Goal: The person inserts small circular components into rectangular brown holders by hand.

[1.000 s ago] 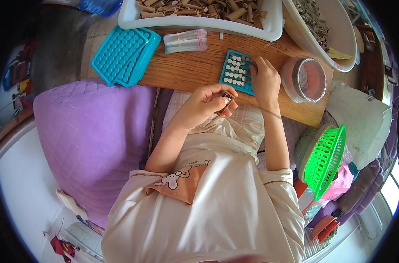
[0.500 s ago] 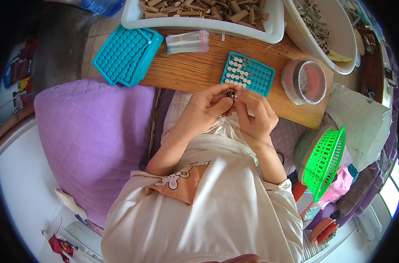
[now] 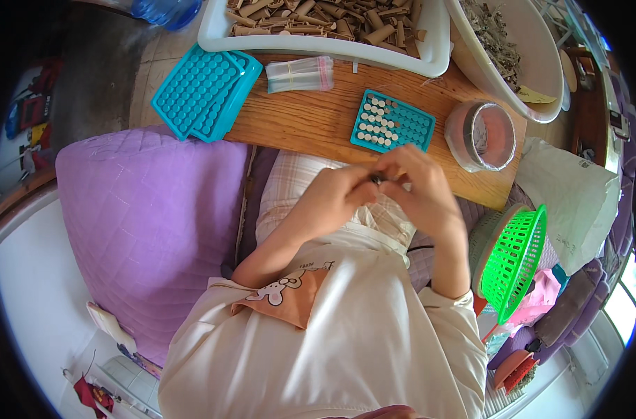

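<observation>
Above my lap, just off the table's near edge, my left hand (image 3: pixel 335 200) is closed, pinching a small dark metal piece (image 3: pixel 377 179) between thumb and fingers. Meeting it from the other side, my right hand (image 3: pixel 427 194) has its fingers curled and pressed to the same piece; its outline is slightly blurred. The fingers cover most of the piece, so its exact kind does not show. Just beyond my hands lies a small teal tray (image 3: pixel 419 127) with round pits. Small white discs (image 3: pixel 382 130) fill rows on its left part.
Stacked teal trays (image 3: pixel 199 87) and a bundle of clear plastic sleeves (image 3: pixel 300 74) lie on the wooden table (image 3: pixel 290 115). A white bin (image 3: pixel 325 46) holds brown pieces; a large tub (image 3: pixel 538 105) holds small metallic parts. At right stand a clear round container (image 3: pixel 480 136) and a green basket (image 3: pixel 517 262).
Both hands have drawn back from the tray toward my lap with the metal piece. My right hand has turned, its fingers now arching over the piece and hiding more of it.
</observation>
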Tool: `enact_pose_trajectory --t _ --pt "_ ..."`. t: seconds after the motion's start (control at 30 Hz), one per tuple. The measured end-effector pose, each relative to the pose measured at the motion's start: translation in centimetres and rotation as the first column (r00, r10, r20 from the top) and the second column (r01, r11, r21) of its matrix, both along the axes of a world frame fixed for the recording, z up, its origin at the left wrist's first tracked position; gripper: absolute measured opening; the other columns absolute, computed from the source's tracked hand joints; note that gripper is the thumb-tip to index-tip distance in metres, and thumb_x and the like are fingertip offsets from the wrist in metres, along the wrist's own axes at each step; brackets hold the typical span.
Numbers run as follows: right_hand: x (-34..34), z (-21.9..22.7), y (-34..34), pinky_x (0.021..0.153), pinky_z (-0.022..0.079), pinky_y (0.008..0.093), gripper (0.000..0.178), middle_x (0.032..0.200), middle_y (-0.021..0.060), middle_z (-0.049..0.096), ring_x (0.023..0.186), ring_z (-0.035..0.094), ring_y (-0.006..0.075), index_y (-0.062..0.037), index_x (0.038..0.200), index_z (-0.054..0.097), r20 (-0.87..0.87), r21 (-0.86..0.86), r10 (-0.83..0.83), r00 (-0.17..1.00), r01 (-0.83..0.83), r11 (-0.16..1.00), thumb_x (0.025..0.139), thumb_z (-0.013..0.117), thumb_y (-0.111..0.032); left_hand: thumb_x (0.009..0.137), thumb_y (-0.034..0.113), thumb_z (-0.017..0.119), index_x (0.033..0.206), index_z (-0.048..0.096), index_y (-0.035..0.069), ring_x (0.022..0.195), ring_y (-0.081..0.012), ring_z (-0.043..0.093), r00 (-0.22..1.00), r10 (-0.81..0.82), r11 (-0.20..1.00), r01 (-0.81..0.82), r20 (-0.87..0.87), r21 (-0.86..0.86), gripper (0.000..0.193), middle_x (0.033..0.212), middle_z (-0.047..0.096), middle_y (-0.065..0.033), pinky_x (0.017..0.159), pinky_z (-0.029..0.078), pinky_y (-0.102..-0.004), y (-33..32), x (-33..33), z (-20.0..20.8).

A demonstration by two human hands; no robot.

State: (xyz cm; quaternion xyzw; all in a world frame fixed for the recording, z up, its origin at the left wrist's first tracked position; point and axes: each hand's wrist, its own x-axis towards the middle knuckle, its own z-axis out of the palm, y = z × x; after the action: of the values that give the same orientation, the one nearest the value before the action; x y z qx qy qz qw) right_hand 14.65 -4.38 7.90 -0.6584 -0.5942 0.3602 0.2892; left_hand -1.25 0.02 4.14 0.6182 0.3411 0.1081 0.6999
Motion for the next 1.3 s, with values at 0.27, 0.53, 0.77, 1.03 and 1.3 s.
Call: enact_pose_trajectory --t 0.27,0.53,0.77,1.03,1.3 --pt "4.2 2.6 7.3 0.077 0.044 0.0338 0.054 0.091 0.0103 0.055 0.084 0.054 0.0253 0.0042 0.106 0.050 -0.214 0.088 0.825 0.522 -0.831 0.549 0.067 0.069 -0.027 0.080 0.005 0.049 0.103 0.050 0.000 0.081 -0.0117 0.057 0.876 -0.059 0.819 0.317 0.478 -0.479 0.023 0.087 0.058 -0.0050 0.070 0.045 -0.0244 -0.5 -0.4 3.7" --pt "2.4 -0.2 22.1 0.071 0.045 0.0379 0.021 0.088 0.0191 0.056 0.080 0.055 0.0327 0.0029 0.095 0.054 0.317 0.482 0.026 0.948 -0.185 0.856 0.076 0.054 -0.007 0.082 0.000 0.041 0.101 0.047 0.000 0.083 -0.0112 0.054 0.908 0.144 0.845 0.094 0.393 -0.527 0.020 0.090 0.054 -0.0063 0.077 0.045 -0.0251 2.0 -0.9 2.0" --pt "0.3 -3.5 28.5 0.070 0.046 0.0376 0.020 0.087 0.0186 0.053 0.083 0.054 0.0323 0.0003 0.096 0.050 0.467 0.517 -0.231 0.853 -0.051 0.855 0.077 0.050 -0.005 0.079 -0.002 0.040 0.099 0.048 0.001 0.078 -0.0112 0.054 0.920 0.232 0.847 -0.030 0.317 -0.531 0.022 0.085 0.056 -0.0068 0.071 0.045 -0.0241 2.5 -2.1 0.4" --pt "-0.5 -1.7 30.3 0.090 0.033 0.0415 0.033 0.113 0.0143 0.043 0.107 0.039 0.0312 -0.0070 0.109 0.048 0.594 0.657 -0.419 0.687 -0.114 0.745 0.076 0.049 -0.006 0.077 -0.001 0.040 0.098 0.048 0.001 0.076 -0.0109 0.053 0.926 0.262 0.869 -0.105 0.270 -0.485 0.022 0.082 0.055 -0.0047 0.069 0.043 -0.0249 3.3 -2.8 0.0" --pt "-1.8 -2.4 31.9 0.096 0.018 0.0564 0.022 0.110 0.0093 0.049 0.106 0.040 0.0254 -0.0109 0.095 0.060 0.814 0.354 -0.179 0.553 -0.227 0.907 0.077 0.049 -0.015 0.082 0.002 0.042 0.099 0.048 0.002 0.078 -0.0107 0.053 0.933 0.229 0.846 -0.049 0.278 -0.532 0.018 0.086 0.054 -0.0066 0.070 0.044 -0.0229 3.4 -2.3 -0.3"
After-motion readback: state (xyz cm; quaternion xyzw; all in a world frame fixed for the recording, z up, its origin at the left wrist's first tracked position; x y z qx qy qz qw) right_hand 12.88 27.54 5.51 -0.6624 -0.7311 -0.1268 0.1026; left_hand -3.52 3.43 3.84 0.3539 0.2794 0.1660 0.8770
